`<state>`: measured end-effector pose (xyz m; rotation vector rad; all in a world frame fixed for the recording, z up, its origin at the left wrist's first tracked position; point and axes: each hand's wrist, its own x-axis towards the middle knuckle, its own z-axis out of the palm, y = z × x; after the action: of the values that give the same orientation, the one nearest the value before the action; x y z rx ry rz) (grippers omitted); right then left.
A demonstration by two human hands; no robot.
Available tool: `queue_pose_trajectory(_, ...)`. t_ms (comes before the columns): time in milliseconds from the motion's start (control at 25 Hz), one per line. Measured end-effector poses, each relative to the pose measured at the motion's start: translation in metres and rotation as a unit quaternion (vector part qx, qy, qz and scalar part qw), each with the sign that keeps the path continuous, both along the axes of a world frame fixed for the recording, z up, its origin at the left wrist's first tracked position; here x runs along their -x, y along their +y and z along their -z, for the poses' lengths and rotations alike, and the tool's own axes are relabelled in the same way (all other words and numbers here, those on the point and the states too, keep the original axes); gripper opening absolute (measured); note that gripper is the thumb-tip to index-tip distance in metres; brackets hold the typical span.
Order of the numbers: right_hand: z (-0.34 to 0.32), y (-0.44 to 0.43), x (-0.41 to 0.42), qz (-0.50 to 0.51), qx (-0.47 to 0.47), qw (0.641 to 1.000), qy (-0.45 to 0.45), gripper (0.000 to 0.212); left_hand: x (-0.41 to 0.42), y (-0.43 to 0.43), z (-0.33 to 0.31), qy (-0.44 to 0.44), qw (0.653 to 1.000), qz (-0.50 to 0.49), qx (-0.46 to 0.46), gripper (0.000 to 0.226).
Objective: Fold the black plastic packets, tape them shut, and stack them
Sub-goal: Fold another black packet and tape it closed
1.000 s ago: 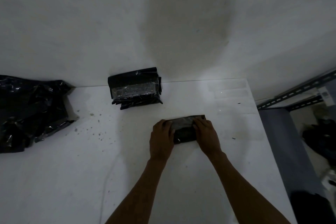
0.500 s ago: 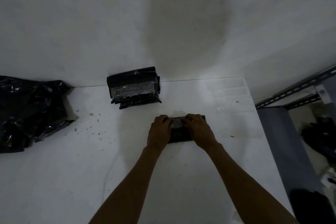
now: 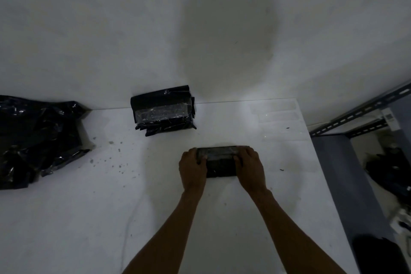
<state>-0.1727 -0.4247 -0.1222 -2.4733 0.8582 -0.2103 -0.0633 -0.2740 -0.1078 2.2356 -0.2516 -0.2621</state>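
Observation:
A folded black plastic packet [image 3: 220, 163] lies on the white table [image 3: 111, 218], with a strip of clear tape across its far part. My left hand [image 3: 192, 168] grips its left end and my right hand [image 3: 250, 165] grips its right end, thumbs on top. A stack of folded, taped black packets [image 3: 163, 111] stands against the wall behind and to the left. A loose heap of unfolded black plastic packets [image 3: 37, 138] lies at the far left.
Strips of clear tape [image 3: 274, 110] are stuck on the table's far right corner. Small specks of debris [image 3: 115, 151] dot the table left of centre. A grey metal rack [image 3: 360, 118] and dark clutter sit beyond the table's right edge.
My hands, close together over the packet's middle half a second ago, have slid apart to its two ends. The taped top of the packet now shows between them.

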Motion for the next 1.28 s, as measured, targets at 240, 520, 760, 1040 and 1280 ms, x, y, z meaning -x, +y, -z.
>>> queue_pose_trajectory(240, 0.012, 0.005, 0.007, 0.050, -0.050, 0.997, 0.018, 0.024, 0.004, -0.006, 0.001, 0.151, 0.977, -0.117, 0.090, 0.023)
queue_pose_trajectory(520, -0.003, 0.017, 0.002, -0.018, 0.019, 1.000, -0.010, 0.032, 0.001, -0.005, -0.001, 0.091, 0.994, -0.060, 0.020, 0.022)
queue_pose_trajectory(760, 0.005, 0.007, 0.019, 0.017, 0.008, 0.999, 0.046, 0.039, -0.006, 0.003, -0.002, 0.003, 0.998, 0.038, -0.043, 0.034)
queue_pose_trajectory(1040, 0.005, 0.019, 0.025, -0.164, 0.069, 0.983, 0.037, 0.049, 0.012, 0.021, 0.033, -0.205, 0.904, 0.352, -0.131, 0.054)
queue_pose_trajectory(1280, 0.006, 0.002, 0.046, -0.085, 0.032, 0.988, 0.123, 0.079, 0.002, 0.028, 0.033, -0.175, 0.899, 0.383, -0.119, 0.060)
